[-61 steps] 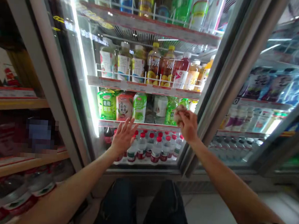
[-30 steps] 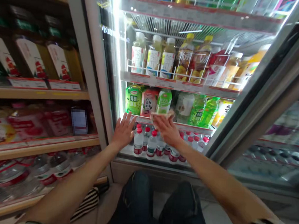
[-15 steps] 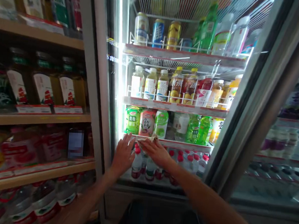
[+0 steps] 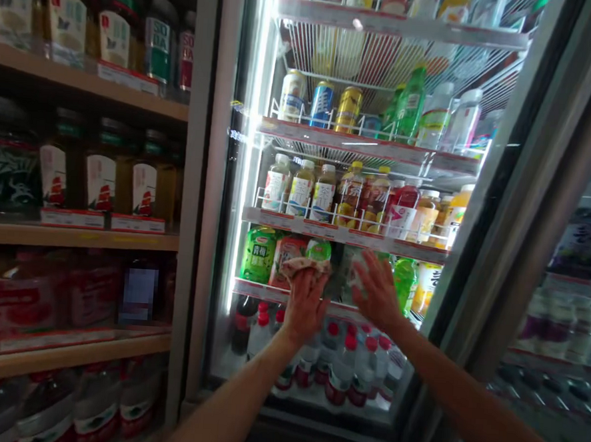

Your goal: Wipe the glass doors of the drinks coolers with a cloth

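Note:
A pale crumpled cloth lies under the fingertips of my left hand, which holds it up against the glass door of a lit drinks fridge. To the right, my right hand is held up with its fingers spread and nothing in it. It is at the glass too; whether the palm touches cannot be told. Behind the glass near the hands stand a green bottle, a red bottle partly covered by the cloth, and another green bottle.
Left of the fridge, wooden shelves carry bottled drinks. A metal door frame runs down the right, with another fridge section beyond. Water bottles with red caps stand low inside the fridge.
The cloth was under my right hand and is now under my left. Both hands have moved right across the glass, and my right hand has spread its fingers. The view has shifted.

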Tool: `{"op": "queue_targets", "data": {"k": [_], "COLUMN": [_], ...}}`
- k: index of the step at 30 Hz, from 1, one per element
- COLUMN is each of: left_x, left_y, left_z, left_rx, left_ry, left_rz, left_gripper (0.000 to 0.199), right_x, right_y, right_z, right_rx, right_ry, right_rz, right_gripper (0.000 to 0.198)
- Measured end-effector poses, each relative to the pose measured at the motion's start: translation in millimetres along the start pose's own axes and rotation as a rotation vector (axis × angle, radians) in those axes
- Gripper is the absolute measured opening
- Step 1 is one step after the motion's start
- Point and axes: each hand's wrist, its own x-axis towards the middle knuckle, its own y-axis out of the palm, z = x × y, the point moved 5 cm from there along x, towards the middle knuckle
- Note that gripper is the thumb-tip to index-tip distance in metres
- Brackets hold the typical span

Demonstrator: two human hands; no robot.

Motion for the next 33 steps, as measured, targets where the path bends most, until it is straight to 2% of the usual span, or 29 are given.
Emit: {"op": "queue_targets", "data": {"k": [2, 4, 6, 8, 10, 12, 14, 19, 20, 22, 25, 27, 29, 33], "left_x": [8.5, 11.6, 10.9, 8.6, 6.9, 7.2, 11.8, 38.6, 43.9, 52.7, 60.5, 61.9, 60.7, 50.4], "left_y": [8.3, 5.8, -11.8, -43.2, -72.4, -87.4, -79.7, -24.0, -20.8, -27.2, -52.3, -61.6, -55.0, -11.2], "left_z": [-6.0, 5.0, 35.4, 76.0, 108.8, 123.9, 113.6, 47.9, 43.9, 50.9, 84.5, 98.2, 89.1, 30.1], "left_rx": [0.088, 0.132, 0.168, 0.223, 0.263, 0.253, 0.2, 0.095, 0.087, 0.09, 0.129, 0.111, 0.036, -0.073], "left_ry": [0.183, 0.26, 0.209, 0.071, -0.045, -0.176, -0.21, -0.002, 0.024, 0.048, -0.04, -0.092, -0.033, 0.269], "left_rz": [0.034, 0.062, 0.046, -0.072, -0.187, -0.284, -0.296, -0.154, -0.15, -0.175, -0.262, -0.299, -0.277, -0.062], "left_gripper": [0.04, 0.033, 0.026, 0.018, 0.021, 0.023, 0.021, 0.016, 0.022, 0.034, 0.042, 0.041, 0.043, 0.042], "right_x": [-11.7, -22.8, -31.1, -34.4, -33.4, -31.0, -29.6, -30.6, -30.8, -30.8, -30.4, -30.2, -30.0, -30.1], "right_y": [-9.7, -12.0, -10.5, -8.8, -6.6, -4.6, -3.6, -2.5, -2.4, -2.0, -1.3, -0.8, -0.4, -1.5], "right_z": [-36.8, -58.5, -65.1, -63.4, -58.0, -53.0, -50.9, -52.5, -52.5, -52.4, -52.3, -52.1, -51.6, -51.5], "right_rx": [-0.136, -0.191, -0.196, -0.209, -0.23, -0.238, -0.235, -0.216, -0.218, -0.222, -0.227, -0.234, -0.245, -0.246], "right_ry": [0.062, 0.055, 0.043, 0.083, 0.123, 0.133, 0.137, 0.153, 0.151, 0.15, 0.162, 0.169, 0.167, 0.162], "right_rz": [0.004, 0.049, 0.078, 0.059, 0.034, 0.015, -0.003, -0.02, -0.02, -0.014, -0.006, -0.003, -0.005, -0.024], "right_gripper": [0.06, 0.057, 0.054, 0.053, 0.054, 0.054, 0.053, 0.052, 0.052, 0.051, 0.051, 0.05, 0.05, 0.05]}}
